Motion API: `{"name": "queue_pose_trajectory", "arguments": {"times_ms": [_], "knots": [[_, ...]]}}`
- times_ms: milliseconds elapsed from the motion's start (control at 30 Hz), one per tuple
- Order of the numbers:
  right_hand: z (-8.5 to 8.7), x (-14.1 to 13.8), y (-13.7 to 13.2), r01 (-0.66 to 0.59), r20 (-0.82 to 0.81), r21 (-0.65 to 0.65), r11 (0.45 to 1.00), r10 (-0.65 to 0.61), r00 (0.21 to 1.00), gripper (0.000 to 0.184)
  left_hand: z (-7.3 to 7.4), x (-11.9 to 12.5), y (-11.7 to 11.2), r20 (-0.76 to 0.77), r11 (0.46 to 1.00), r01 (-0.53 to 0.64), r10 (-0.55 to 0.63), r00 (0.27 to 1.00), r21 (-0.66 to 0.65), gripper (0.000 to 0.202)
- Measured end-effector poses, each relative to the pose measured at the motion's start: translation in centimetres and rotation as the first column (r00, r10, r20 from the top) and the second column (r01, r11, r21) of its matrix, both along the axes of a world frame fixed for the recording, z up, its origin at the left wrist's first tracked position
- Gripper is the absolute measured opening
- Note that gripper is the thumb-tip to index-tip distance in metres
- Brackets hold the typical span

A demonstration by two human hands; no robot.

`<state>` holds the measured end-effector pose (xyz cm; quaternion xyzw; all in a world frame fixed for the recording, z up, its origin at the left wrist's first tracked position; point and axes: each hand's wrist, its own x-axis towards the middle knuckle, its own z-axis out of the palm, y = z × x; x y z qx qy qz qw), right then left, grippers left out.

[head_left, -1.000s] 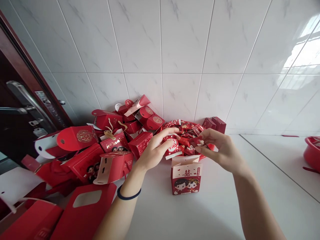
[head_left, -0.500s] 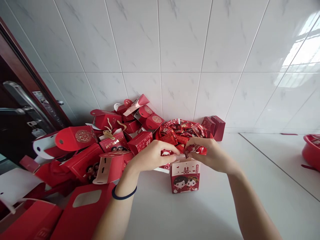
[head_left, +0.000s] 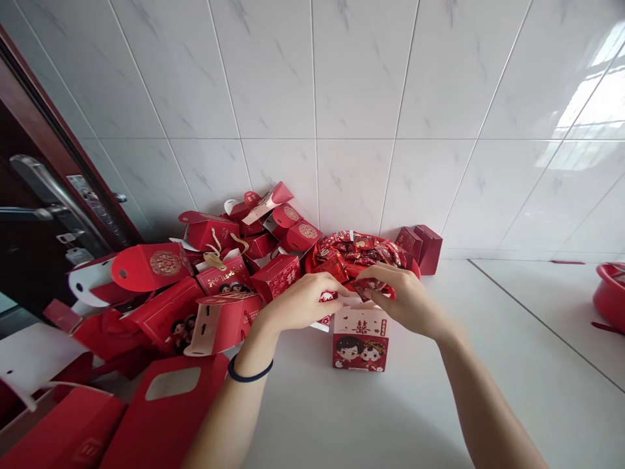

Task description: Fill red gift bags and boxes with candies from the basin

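A small red-and-white gift box (head_left: 361,340) printed with a cartoon couple stands open on the white floor. Both hands hover just above its mouth. My left hand (head_left: 299,303) is closed on a red-and-white sweet packet (head_left: 324,306) at the box's left edge. My right hand (head_left: 403,300) pinches small red wrapped sweets (head_left: 365,287) over the opening. Behind the hands lies a red plate (head_left: 309,262) heaped with red wrapped sweets (head_left: 356,247).
A pile of red gift boxes (head_left: 221,280) fills the left, with flat red bags (head_left: 163,410) in front. Two dark red boxes (head_left: 420,245) stand by the tiled wall. A dark door with handle (head_left: 39,189) is left; a red basin (head_left: 609,296) right.
Both hands came down from the sweet plate toward me with their sweets and now sit at the mouth of the couple-printed box.
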<state>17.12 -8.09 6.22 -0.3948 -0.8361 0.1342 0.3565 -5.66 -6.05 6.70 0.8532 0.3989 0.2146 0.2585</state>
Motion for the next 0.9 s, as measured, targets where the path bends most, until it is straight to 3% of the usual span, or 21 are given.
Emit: {"name": "queue_pose_trajectory", "arguments": {"times_ms": [233, 367, 600, 733, 900], "knots": [[0.06, 0.27, -0.18, -0.023, 0.044, -0.084, 0.996, 0.027, 0.999, 0.025, -0.31, 0.65, 0.57, -0.004, 0.996, 0.075, -0.075, 0.997, -0.054, 0.027], [0.04, 0.17, -0.05, -0.026, 0.1, -0.075, 0.997, 0.034, 0.994, 0.025, -0.24, 0.75, 0.63, 0.023, 0.995, 0.054, -0.052, 0.998, -0.087, 0.023], [-0.07, 0.49, 0.12, -0.037, 0.131, -0.08, 0.996, 0.047, 0.99, 0.041, -0.25, 0.79, 0.54, 0.012, 0.994, 0.009, -0.008, 1.0, -0.111, 0.027], [-0.06, 0.83, 0.19, 0.014, 0.105, -0.017, 1.0, -0.012, 0.994, 0.033, -0.44, 0.71, 0.67, 0.033, 0.996, 0.037, -0.035, 0.999, -0.077, 0.027], [0.23, 0.92, 0.11, 0.018, 0.111, -0.04, 0.999, -0.013, 0.994, 0.027, -0.55, 0.66, 0.69, 0.038, 0.999, 0.033, -0.031, 0.999, -0.037, 0.029]]}}
